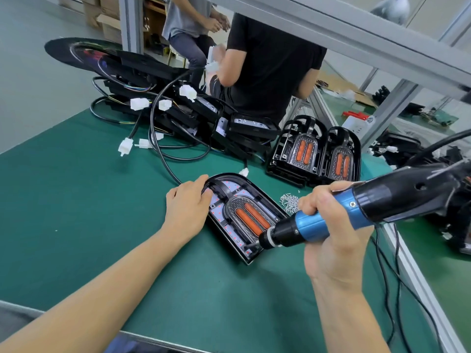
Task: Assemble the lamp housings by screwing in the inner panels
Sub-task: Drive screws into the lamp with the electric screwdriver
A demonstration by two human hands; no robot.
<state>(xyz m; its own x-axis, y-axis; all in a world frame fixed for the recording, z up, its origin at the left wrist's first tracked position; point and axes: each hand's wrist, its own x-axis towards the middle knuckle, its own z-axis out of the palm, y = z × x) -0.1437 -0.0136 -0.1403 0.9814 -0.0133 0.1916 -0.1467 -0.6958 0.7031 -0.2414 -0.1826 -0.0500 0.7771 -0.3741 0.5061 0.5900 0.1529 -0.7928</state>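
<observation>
Driving screwdriver into lamp housing | right hand grips screwdriver | left hand flat, pressing housing

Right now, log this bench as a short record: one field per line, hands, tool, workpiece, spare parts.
left hand: pressed flat on the rounded end of the lamp housing, steadying it
right hand: gripping the electric screwdriver
screwdriver tip: at the housing's near corner
loose screws: small pile on the green mat, beside the housing
other housings: standing upright behind
</observation>
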